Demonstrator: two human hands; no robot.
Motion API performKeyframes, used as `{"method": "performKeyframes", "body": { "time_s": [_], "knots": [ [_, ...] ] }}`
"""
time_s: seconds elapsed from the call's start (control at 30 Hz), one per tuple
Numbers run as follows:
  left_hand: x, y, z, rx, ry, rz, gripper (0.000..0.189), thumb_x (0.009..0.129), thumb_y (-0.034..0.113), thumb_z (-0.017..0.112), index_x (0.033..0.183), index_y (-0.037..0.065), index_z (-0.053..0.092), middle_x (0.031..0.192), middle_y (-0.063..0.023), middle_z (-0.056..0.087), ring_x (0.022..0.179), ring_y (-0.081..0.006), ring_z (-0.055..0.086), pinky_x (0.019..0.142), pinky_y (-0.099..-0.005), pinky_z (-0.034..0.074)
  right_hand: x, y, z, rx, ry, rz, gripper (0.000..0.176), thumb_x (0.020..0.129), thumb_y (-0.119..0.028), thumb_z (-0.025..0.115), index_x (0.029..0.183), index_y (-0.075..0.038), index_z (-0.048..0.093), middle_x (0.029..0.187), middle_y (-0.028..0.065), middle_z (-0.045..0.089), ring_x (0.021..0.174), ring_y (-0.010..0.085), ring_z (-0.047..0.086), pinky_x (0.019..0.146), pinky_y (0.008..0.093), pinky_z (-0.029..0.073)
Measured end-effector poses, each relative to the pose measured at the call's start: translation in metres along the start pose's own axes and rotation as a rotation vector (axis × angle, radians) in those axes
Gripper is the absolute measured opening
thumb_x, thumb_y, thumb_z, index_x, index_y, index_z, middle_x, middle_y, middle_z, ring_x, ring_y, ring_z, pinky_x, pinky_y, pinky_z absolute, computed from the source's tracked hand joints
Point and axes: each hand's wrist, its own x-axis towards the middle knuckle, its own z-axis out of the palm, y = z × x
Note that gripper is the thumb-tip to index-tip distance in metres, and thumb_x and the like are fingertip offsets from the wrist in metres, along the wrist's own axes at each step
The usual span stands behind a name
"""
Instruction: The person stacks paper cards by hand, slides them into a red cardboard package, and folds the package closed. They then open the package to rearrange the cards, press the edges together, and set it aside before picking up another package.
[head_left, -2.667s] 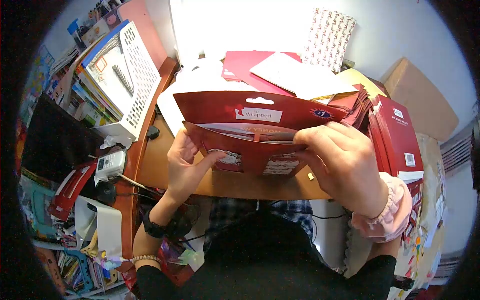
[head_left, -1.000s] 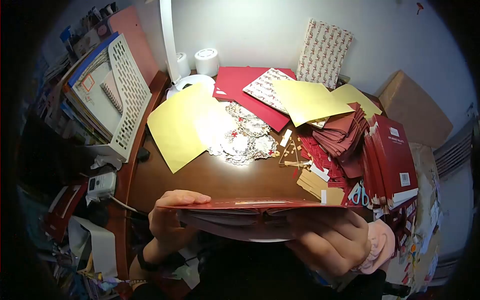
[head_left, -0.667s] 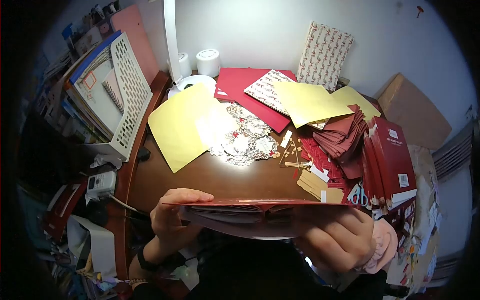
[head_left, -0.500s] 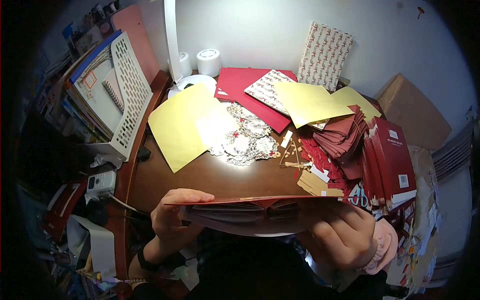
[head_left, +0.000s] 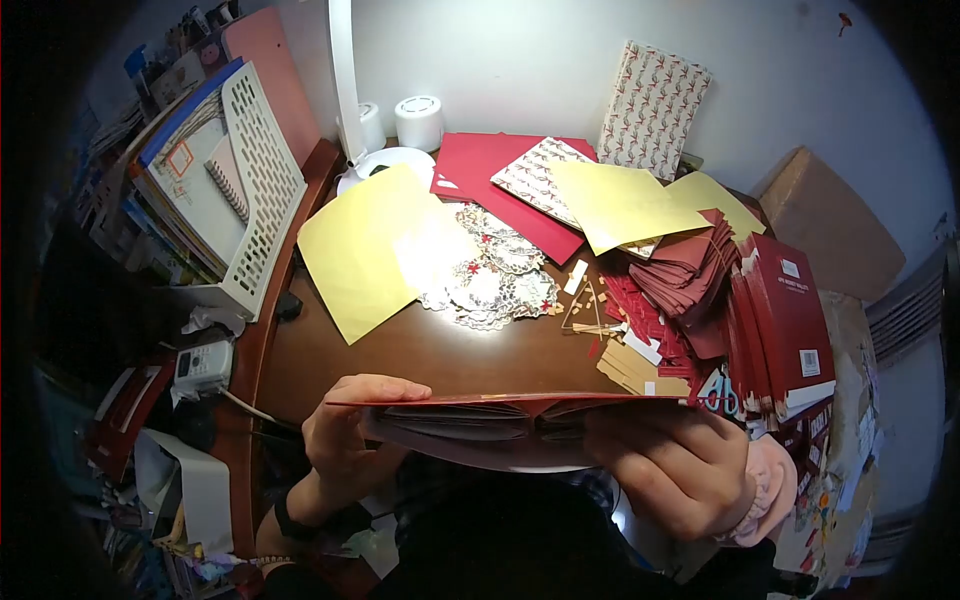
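Held edge-on over the front of the desk is a red paper folder (head_left: 480, 402) with white inner layers that gape towards me. My left hand (head_left: 350, 430) grips its left end, fingers on top and thumb below. At the other end my right hand (head_left: 685, 470) is closed on the folder, its fingertips bent in at the opening and partly hidden. Beyond my right hand lie light-blue-handled scissors (head_left: 718, 392) and tan card pieces (head_left: 638, 368).
Cut-out patterned paper (head_left: 490, 285) and yellow sheets (head_left: 360, 250) lie under the lamp (head_left: 343, 80). Red money-wallet packs (head_left: 785, 320) and dark red folded papers (head_left: 685, 275) are stacked at right. A white file rack (head_left: 262, 190) stands at left.
My right hand has shifted slightly left along the folder's opening, its fingers a little further in. The folder and my left hand stay almost still.
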Motion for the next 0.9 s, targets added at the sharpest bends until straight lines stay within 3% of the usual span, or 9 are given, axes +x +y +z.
{"method": "performKeyframes", "body": {
  "time_s": [0.27, 0.4, 0.5, 0.6, 0.7, 0.9],
  "knots": [
    [0.002, 0.002, 0.000, 0.032, -0.029, -0.006, 0.038, 0.073, -0.007, 0.071, 0.104, -0.005, 0.049, 0.099, -0.0180, 0.060, 0.087, -0.0248, 0.065, 0.076, -0.0309, 0.054, -0.003, 0.006, -0.006, 0.009, -0.049, -0.014, 0.030, 0.060, -0.014, 0.060, 0.089, -0.006, 0.066, 0.087, 0.0055, 0.066, 0.081, 0.0188, 0.064, 0.070, 0.0288, 0.051],
    [0.002, 0.001, -0.002, 0.045, -0.029, 0.016, 0.041, 0.074, -0.005, 0.071, 0.106, -0.006, 0.047, 0.100, -0.0191, 0.060, 0.088, -0.0269, 0.065, 0.076, -0.0324, 0.054, -0.004, 0.009, -0.005, -0.001, 0.039, 0.015, 0.033, 0.057, -0.012, 0.060, 0.088, -0.003, 0.065, 0.084, 0.0063, 0.065, 0.074, 0.0171, 0.062, 0.066, 0.0283, 0.050],
    [-0.001, -0.002, -0.002, 0.004, -0.022, 0.016, 0.042, 0.074, -0.004, 0.071, 0.107, -0.006, 0.046, 0.100, -0.0195, 0.059, 0.089, -0.0276, 0.065, 0.077, -0.0330, 0.055, -0.012, 0.012, -0.012, 0.012, -0.069, 0.024, 0.034, 0.057, -0.012, 0.061, 0.090, -0.002, 0.065, 0.085, 0.0055, 0.066, 0.070, 0.0151, 0.060, 0.064, 0.0280, 0.049],
    [-0.002, -0.001, -0.003, -0.016, -0.021, -0.004, 0.042, 0.073, -0.003, 0.072, 0.107, -0.006, 0.046, 0.101, -0.0201, 0.059, 0.090, -0.0277, 0.065, 0.076, -0.0337, 0.055, -0.010, 0.014, -0.005, -0.007, 0.100, -0.061, 0.034, 0.060, -0.011, 0.063, 0.093, -0.002, 0.065, 0.087, 0.0044, 0.066, 0.069, 0.0125, 0.058, 0.062, 0.0277, 0.048],
    [-0.003, 0.001, -0.003, -0.034, -0.027, -0.029, 0.042, 0.073, -0.003, 0.072, 0.107, -0.004, 0.047, 0.101, -0.0204, 0.060, 0.089, -0.0278, 0.065, 0.076, -0.0341, 0.054, 0.007, -0.004, 0.007, 0.182, 0.117, -0.062, 0.030, 0.069, -0.013, 0.062, 0.098, -0.004, 0.065, 0.093, 0.0039, 0.066, 0.081, 0.0123, 0.060, 0.072, 0.0264, 0.049],
    [0.000, 0.006, -0.001, 0.042, -0.023, -0.005, 0.041, 0.073, 0.000, 0.073, 0.106, -0.002, 0.049, 0.097, -0.0190, 0.064, 0.089, -0.0275, 0.065, 0.077, -0.0341, 0.054, 0.026, -0.008, 0.013, 0.225, -0.023, -0.066, 0.038, 0.070, -0.016, 0.063, 0.105, -0.001, 0.061, 0.094, 0.0046, 0.066, 0.084, 0.0166, 0.061, 0.079, 0.0311, 0.047]
  ]
}}
